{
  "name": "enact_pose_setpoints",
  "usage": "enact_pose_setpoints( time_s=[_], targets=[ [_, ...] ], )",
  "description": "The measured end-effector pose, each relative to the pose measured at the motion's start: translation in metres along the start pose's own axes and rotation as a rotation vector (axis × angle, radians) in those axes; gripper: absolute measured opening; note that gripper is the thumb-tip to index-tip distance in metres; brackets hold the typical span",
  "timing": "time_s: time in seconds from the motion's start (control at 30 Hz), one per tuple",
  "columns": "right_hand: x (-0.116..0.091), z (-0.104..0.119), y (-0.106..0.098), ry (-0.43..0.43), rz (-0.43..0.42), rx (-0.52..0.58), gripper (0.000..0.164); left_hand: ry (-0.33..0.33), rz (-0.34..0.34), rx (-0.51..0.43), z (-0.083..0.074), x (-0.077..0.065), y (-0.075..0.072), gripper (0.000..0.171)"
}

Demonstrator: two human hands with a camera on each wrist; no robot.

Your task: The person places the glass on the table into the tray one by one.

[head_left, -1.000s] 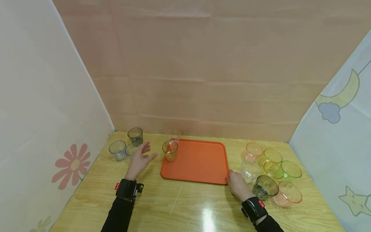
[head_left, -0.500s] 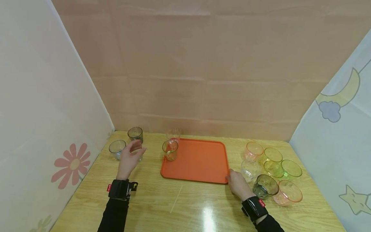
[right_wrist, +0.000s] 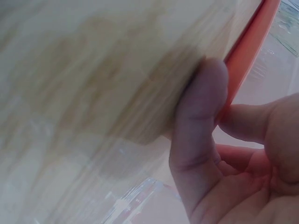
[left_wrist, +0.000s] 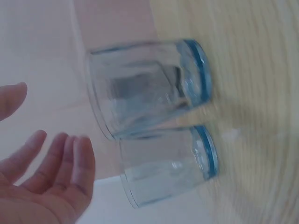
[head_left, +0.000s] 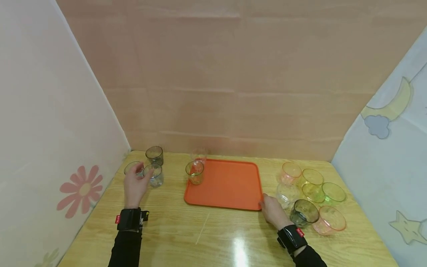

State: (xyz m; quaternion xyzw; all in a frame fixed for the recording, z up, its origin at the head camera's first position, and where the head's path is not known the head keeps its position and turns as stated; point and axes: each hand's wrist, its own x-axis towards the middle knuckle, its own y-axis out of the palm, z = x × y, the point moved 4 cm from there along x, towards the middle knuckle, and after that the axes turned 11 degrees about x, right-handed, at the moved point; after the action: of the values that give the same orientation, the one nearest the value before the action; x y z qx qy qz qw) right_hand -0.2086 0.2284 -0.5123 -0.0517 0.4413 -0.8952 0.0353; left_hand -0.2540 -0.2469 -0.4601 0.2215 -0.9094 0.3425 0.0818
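My left hand (head_left: 134,188) hovers by two clear bluish tumblers. The nearer-in tumbler (head_left: 156,178) stands upright; the other tumbler (head_left: 130,170) is partly hidden behind my fingers. In the left wrist view, the loosely bent fingers (left_wrist: 60,163) stay apart from both the larger-looking glass (left_wrist: 140,88) and the glass beside it (left_wrist: 168,168). At the front right corner of an orange tray (head_left: 230,185), my right hand (head_left: 274,213) pinches the rim. The right wrist view has thumb and fingers (right_wrist: 201,107) on either side of the tray edge (right_wrist: 250,51).
A smoky grey tumbler (head_left: 155,155) stands behind the left pair. On the tray's left side is an olive-tinted tumbler (head_left: 195,174), with a faint clear pinkish glass (head_left: 199,155) behind it. Several coloured tumblers, including a dark one (head_left: 303,215), crowd right of my right hand.
My left hand has moved left, away from the tray side, over to the bluish tumblers. The right hand and tray have stayed put.
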Motion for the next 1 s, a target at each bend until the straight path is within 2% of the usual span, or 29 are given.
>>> enact_pose_setpoints(
  time_s=[0.07, 0.13, 0.37, 0.53, 0.73, 0.93, 1.0],
  targets=[
    [0.001, 0.002, 0.0, -0.008, 0.004, 0.005, 0.011, -0.028, -0.003, 0.035, 0.003, 0.0, -0.003, 0.059],
    [0.001, 0.003, 0.0, -0.005, 0.008, 0.011, 0.011, -0.048, 0.023, 0.065, 0.004, 0.0, -0.004, 0.063],
    [0.001, 0.003, -0.003, -0.005, 0.008, 0.009, 0.011, -0.048, 0.2, 0.204, 0.006, 0.002, 0.007, 0.08],
    [0.001, 0.002, -0.002, -0.028, -0.002, -0.015, 0.011, -0.056, 0.272, 0.219, 0.007, 0.003, 0.015, 0.089],
    [0.0, 0.001, -0.001, -0.071, -0.036, -0.04, 0.009, -0.046, 0.301, 0.237, 0.01, 0.005, 0.022, 0.091],
    [0.0, 0.0, -0.001, -0.052, -0.026, -0.026, 0.009, -0.042, 0.295, 0.24, 0.011, 0.005, 0.028, 0.093],
    [0.001, 0.0, -0.002, -0.045, -0.02, -0.022, 0.008, -0.05, 0.313, 0.226, 0.011, 0.005, 0.03, 0.093]
  ],
)
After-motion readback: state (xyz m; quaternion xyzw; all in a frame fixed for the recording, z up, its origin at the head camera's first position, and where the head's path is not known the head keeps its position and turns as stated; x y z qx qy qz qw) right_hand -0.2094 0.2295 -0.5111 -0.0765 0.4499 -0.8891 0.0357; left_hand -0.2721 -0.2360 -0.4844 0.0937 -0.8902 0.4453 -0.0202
